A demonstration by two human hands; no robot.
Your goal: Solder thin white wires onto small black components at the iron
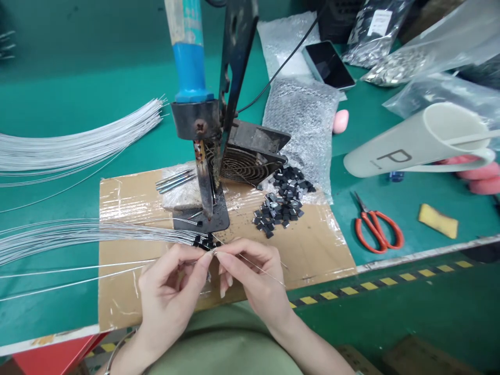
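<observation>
My left hand (174, 291) is closed in a pinch on the end of a white wire, low over the cardboard. Fingertips meeting it, my right hand (258, 273) pinches at the same spot; a thin wire (263, 270) runs out past its fingers to the lower right. What lies exactly between the fingertips is too small to make out. Just behind them, a bundle of white wires (117, 232) ends in small black caps (203, 241). Above stands a blue-handled soldering iron (190, 73), tip down in a black stand (237, 57).
A pile of small black pieces (279, 205) lies on the cardboard (312, 245), near a round-grilled fan (246, 164). More white wires (78, 148) rest at left. Rightward are red-handled scissors (377, 229), a yellow sponge (438, 221), a white mug (406, 143) and a phone (328, 64).
</observation>
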